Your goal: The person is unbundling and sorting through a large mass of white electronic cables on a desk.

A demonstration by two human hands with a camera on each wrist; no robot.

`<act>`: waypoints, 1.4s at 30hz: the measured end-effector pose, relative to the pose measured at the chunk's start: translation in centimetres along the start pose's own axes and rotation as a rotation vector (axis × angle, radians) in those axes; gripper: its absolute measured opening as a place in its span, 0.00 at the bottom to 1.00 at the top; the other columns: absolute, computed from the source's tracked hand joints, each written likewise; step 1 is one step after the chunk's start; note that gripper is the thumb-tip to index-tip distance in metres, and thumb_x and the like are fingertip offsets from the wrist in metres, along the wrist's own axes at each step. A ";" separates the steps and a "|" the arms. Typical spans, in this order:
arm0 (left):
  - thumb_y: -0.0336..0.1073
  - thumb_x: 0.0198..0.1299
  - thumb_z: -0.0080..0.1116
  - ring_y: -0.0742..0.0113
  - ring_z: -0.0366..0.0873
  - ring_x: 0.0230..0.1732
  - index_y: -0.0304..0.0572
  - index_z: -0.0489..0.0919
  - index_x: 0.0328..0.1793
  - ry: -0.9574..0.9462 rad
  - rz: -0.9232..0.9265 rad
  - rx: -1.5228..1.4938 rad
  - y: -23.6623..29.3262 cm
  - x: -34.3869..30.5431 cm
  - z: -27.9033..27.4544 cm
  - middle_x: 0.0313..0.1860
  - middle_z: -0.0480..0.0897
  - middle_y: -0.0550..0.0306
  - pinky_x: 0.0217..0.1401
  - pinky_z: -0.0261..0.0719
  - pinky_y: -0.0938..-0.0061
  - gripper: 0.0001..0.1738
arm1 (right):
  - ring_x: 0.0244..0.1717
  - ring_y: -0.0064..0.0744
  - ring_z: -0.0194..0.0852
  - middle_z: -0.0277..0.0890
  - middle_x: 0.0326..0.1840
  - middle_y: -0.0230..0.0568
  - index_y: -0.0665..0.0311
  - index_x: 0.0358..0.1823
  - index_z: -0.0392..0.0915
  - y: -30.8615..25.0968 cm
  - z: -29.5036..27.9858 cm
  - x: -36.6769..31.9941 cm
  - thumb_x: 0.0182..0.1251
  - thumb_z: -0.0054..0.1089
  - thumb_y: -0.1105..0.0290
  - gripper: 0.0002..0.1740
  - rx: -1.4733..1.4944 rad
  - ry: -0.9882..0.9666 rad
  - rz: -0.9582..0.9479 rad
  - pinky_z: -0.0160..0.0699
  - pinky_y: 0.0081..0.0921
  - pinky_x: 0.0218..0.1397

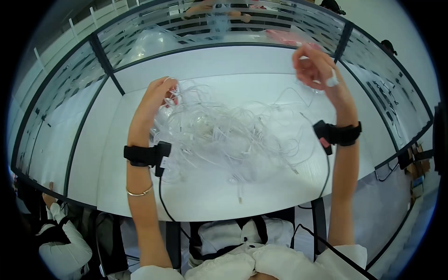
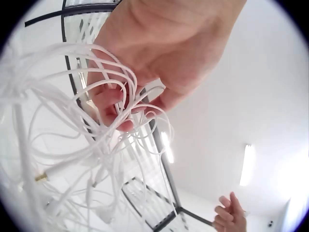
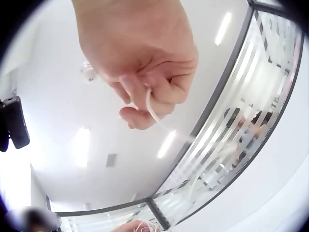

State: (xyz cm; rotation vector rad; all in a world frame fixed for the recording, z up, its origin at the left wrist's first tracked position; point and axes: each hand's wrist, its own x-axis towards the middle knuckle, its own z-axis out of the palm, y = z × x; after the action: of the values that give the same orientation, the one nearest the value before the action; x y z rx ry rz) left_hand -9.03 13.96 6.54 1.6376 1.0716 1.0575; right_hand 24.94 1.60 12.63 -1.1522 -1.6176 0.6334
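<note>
A large tangle of white cables (image 1: 224, 135) spreads over the middle of the white table. At its far left edge my left hand (image 1: 156, 95) grips a bunch of these cables, and in the left wrist view their loops run across its curled fingers (image 2: 112, 98). A gold-tipped plug (image 2: 42, 177) dangles among them. My right hand (image 1: 319, 70) is raised above the far right of the table. Between its curled fingers it holds one white cable (image 3: 151, 110), which trails away from the hand. The end inside that fist is hidden.
Low partitions with striped glass (image 1: 154, 44) enclose the table (image 1: 196, 205) at the back and sides. Loose cable ends (image 1: 295, 171) lie toward the right and front. Black leads run from both wrist cameras. Beyond the glass is another person (image 1: 217, 18); someone else (image 1: 60, 242) is at lower left.
</note>
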 end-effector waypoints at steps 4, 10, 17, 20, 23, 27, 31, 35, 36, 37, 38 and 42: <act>0.42 0.62 0.50 0.80 0.67 0.25 0.46 0.75 0.30 0.024 -0.028 0.126 -0.9 -1.1 -2.0 0.24 0.71 0.68 0.28 0.58 0.82 0.11 | 0.19 0.11 0.43 0.52 0.17 0.18 0.57 0.27 0.72 2.3 -6.5 -1.6 0.74 0.43 0.45 0.26 -0.288 0.062 0.055 0.37 0.18 0.22; 0.37 0.59 0.52 0.85 0.63 0.26 0.47 0.74 0.31 0.029 -0.024 0.055 -2.9 -2.0 -2.7 0.25 0.68 0.73 0.27 0.53 0.84 0.06 | 0.21 0.12 0.43 0.52 0.19 0.18 0.57 0.28 0.73 6.0 -11.2 -3.2 0.71 0.50 0.47 0.22 -0.291 0.139 0.223 0.40 0.18 0.25; 0.37 0.59 0.54 0.87 0.63 0.28 0.47 0.76 0.39 -0.024 0.115 -0.037 -2.8 -2.8 -0.3 0.27 0.69 0.75 0.30 0.56 0.87 0.05 | 0.38 0.20 0.66 0.75 0.36 0.28 0.62 0.40 0.78 13.2 -7.6 -3.9 0.70 0.53 0.65 0.09 -0.511 -0.287 0.248 0.66 0.21 0.44; 0.33 0.60 0.55 0.85 0.67 0.31 0.44 0.77 0.41 -0.077 0.169 -0.089 -4.4 -3.0 -0.7 0.33 0.74 0.71 0.33 0.63 0.86 0.05 | 0.39 0.24 0.70 0.76 0.42 0.30 0.61 0.44 0.79 13.0 -4.5 -4.3 0.65 0.52 0.74 0.09 -0.586 -0.520 0.328 0.69 0.24 0.45; 0.29 0.61 0.55 0.83 0.71 0.33 0.41 0.77 0.41 -0.101 0.193 -0.167 -5.5 -3.6 -1.2 0.37 0.78 0.67 0.36 0.68 0.85 0.04 | 0.51 0.33 0.71 0.74 0.52 0.37 0.58 0.54 0.77 10.9 -2.2 -4.1 0.54 0.52 0.80 0.23 -0.561 -0.662 0.302 0.71 0.28 0.56; 0.29 0.61 0.55 0.80 0.73 0.35 0.40 0.77 0.41 -0.102 0.231 -0.225 -6.3 -4.1 -1.5 0.39 0.81 0.63 0.38 0.71 0.83 0.04 | 0.62 0.34 0.67 0.72 0.60 0.39 0.60 0.59 0.74 7.5 -0.6 -2.1 0.53 0.53 0.81 0.28 -0.572 -0.703 0.098 0.67 0.32 0.66; 0.26 0.60 0.54 0.79 0.74 0.36 0.38 0.77 0.42 -0.128 0.241 -0.284 -6.4 -4.3 -1.8 0.39 0.80 0.62 0.40 0.72 0.82 0.05 | 0.51 0.32 0.76 0.79 0.49 0.38 0.65 0.51 0.77 3.3 4.9 -1.0 0.62 0.56 0.74 0.15 -0.363 -0.469 -0.078 0.73 0.27 0.57; 0.23 0.57 0.55 0.76 0.74 0.41 0.38 0.77 0.41 -0.171 0.326 -0.243 -6.1 -5.2 -0.8 0.42 0.77 0.60 0.45 0.73 0.80 0.07 | 0.40 0.32 0.79 0.81 0.40 0.39 0.66 0.44 0.78 1.2 12.9 -1.4 0.68 0.57 0.66 0.11 -0.247 -0.329 -0.159 0.76 0.25 0.44; 0.23 0.57 0.55 0.75 0.74 0.43 0.38 0.77 0.41 -0.179 0.361 -0.228 -6.0 -5.4 -0.4 0.43 0.75 0.60 0.47 0.72 0.79 0.07 | 0.39 0.32 0.79 0.80 0.40 0.40 0.65 0.43 0.78 1.7 14.6 -1.6 0.68 0.57 0.65 0.11 -0.285 -0.307 -0.195 0.76 0.26 0.42; 0.22 0.56 0.56 0.74 0.73 0.45 0.38 0.77 0.41 -0.189 0.393 -0.212 -6.0 -5.7 0.0 0.44 0.74 0.60 0.49 0.72 0.78 0.07 | 0.38 0.32 0.79 0.80 0.38 0.40 0.65 0.42 0.78 2.1 16.0 -1.8 0.68 0.57 0.64 0.11 -0.263 -0.305 -0.197 0.76 0.26 0.41; 0.22 0.55 0.56 0.73 0.72 0.47 0.38 0.77 0.40 -0.197 0.427 -0.200 -6.0 -5.9 0.5 0.45 0.72 0.60 0.50 0.72 0.77 0.07 | 0.37 0.32 0.78 0.80 0.37 0.40 0.65 0.41 0.79 2.5 17.1 -1.9 0.68 0.57 0.63 0.11 -0.245 -0.306 -0.199 0.75 0.27 0.40; 0.22 0.55 0.57 0.72 0.71 0.48 0.40 0.78 0.38 -0.197 0.400 -0.127 -5.9 -6.3 1.4 0.46 0.70 0.61 0.50 0.70 0.77 0.06 | 0.34 0.31 0.76 0.80 0.34 0.40 0.65 0.39 0.79 4.5 17.8 -2.1 0.67 0.58 0.62 0.12 -0.117 -0.361 -0.088 0.73 0.27 0.37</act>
State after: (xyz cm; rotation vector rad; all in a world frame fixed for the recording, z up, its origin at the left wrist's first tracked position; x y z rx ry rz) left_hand -10.53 9.13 -0.56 1.8504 0.5476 1.1606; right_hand 10.27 3.85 1.67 -1.0863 -2.0227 0.7274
